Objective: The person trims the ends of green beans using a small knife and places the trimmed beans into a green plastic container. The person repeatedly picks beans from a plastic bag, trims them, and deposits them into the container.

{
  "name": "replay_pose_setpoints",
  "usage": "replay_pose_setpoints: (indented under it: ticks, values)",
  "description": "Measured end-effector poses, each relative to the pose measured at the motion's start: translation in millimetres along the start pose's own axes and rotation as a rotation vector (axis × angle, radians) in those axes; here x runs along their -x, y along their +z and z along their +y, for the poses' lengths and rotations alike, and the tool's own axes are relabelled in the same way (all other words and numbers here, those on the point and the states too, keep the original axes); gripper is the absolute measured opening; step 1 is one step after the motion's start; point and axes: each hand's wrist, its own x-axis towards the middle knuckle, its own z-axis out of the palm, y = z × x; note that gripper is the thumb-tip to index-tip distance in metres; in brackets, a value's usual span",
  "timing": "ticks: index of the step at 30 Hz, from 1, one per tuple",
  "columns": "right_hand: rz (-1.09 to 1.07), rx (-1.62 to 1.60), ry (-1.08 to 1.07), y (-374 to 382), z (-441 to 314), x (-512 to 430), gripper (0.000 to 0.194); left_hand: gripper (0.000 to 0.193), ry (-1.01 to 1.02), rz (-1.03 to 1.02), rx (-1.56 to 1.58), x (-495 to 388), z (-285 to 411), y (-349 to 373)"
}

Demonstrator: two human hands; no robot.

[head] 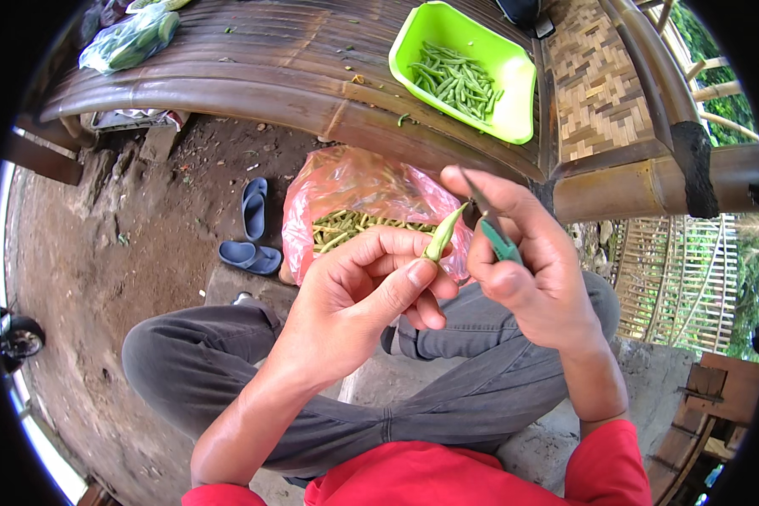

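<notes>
Between the thumb and fingers of my left hand [367, 297] is a short green bean pod [444, 233], its pointed tip angled up to the right. My right hand [534, 265] grips a small knife [501, 243] with a green handle; its dark blade points up along the index finger, just right of the pod's tip. Behind my hands a thin pink plastic bag [354, 174] lies open, holding many yellowish-green pods [338, 228]. A bright green plastic basin [518, 95] on the bamboo platform contains green pods [452, 79].
The bamboo-slat platform [246, 76] spans the far side, with a clear plastic bag of green vegetables [133, 41] at its left. Blue sandals [253, 212] rest on the ground to the left. A woven bamboo panel [601, 82] and a bamboo post [664, 183] stand right.
</notes>
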Motion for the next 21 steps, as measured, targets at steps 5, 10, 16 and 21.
replay_pose_setpoints:
  ticks: [5, 10, 16, 21]
  values:
    - [-0.025, 0.121, 0.05, -3.3, -8.5, 3.7, 0.085, 0.022, 0.036, 0.062, -0.115, 3.4, 6.0, -0.1]
    - [-0.049, 0.198, 0.039, -1.5, -4.3, 1.9, 0.081, 0.02, 0.102, 0.172, -0.233, 6.2, 7.1, 5.3]
    - [-0.056, 0.194, 0.033, -2.5, -2.3, 3.6, 0.077, 0.016, 0.172, 0.196, -0.383, 7.9, 9.2, 3.5]
    - [-0.063, 0.186, 0.035, -3.1, -1.6, 3.8, 0.074, 0.014, 0.293, 0.269, -0.468, 4.4, 4.0, 3.5]
